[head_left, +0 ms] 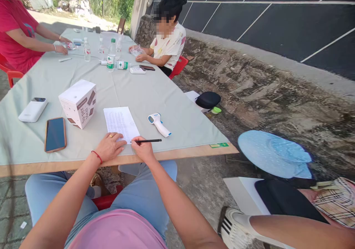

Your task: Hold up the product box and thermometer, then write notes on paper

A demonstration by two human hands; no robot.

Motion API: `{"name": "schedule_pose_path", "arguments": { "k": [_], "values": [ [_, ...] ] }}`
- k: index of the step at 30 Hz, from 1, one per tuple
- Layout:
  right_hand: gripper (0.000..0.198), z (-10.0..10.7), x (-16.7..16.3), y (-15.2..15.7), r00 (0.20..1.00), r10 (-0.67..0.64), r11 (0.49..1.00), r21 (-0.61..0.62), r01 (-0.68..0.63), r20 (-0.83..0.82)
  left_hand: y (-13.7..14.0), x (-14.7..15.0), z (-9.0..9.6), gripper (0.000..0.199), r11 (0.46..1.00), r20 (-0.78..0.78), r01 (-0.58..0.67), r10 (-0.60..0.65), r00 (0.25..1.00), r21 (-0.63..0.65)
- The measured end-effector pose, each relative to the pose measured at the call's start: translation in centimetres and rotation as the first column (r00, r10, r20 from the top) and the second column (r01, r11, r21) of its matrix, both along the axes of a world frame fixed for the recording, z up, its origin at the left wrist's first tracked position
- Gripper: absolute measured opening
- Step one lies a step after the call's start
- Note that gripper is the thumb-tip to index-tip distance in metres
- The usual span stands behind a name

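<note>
Pinching a black pen (pixel 148 140) between thumb and fingers, the right hand (pixel 143 150) rests on the near edge of the table (pixel 177 153), and the pen lies almost level, its free end pointing away to the right of the grip. Just left of that grip the left hand (pixel 108 146) lies flat with its fingers spread, holding nothing, pressing down the near corner of a printed sheet of paper (pixel 121 122); a ring shows on one finger and a red string circles the wrist. The pen's writing end meets the sheet's lower right corner, right at the fingertips.

A little beyond the grip and to its right lies a white and blue handheld thermometer (pixel 159 124), apart from the sheet. Beyond and to the left of the left hand stands a white box (pixel 78 103) with brown lettering. Further left, a phone in an orange case (pixel 55 134) lies face up, and beyond it a white power bank (pixel 33 109).

Well beyond the grip, at the far end of the table, water bottles (pixel 111 55) stand and lie among small items. A person in a white shirt (pixel 169 44) sits at the far right side handling a clear wrapper, and a person in a red shirt (pixel 13 34) sits at the far left. Off to the right of the grip, past the table edge, a pale blue hat (pixel 273 153) lies on the ground.
</note>
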State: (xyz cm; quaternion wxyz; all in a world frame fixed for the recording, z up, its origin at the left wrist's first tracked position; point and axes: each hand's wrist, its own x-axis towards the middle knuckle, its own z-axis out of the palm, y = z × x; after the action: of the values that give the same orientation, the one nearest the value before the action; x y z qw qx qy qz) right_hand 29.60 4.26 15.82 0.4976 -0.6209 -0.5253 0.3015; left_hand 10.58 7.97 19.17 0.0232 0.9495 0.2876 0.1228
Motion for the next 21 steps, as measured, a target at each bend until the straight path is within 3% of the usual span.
{"name": "schedule_pose_path", "arguments": {
  "k": [21],
  "values": [
    [0.022,-0.08,0.00,-0.03,0.999,-0.033,0.999,-0.007,0.033,-0.013,0.00,-0.02,-0.10,0.029,1.000,0.007,-0.003,0.003,1.000,-0.014]
  ]
}}
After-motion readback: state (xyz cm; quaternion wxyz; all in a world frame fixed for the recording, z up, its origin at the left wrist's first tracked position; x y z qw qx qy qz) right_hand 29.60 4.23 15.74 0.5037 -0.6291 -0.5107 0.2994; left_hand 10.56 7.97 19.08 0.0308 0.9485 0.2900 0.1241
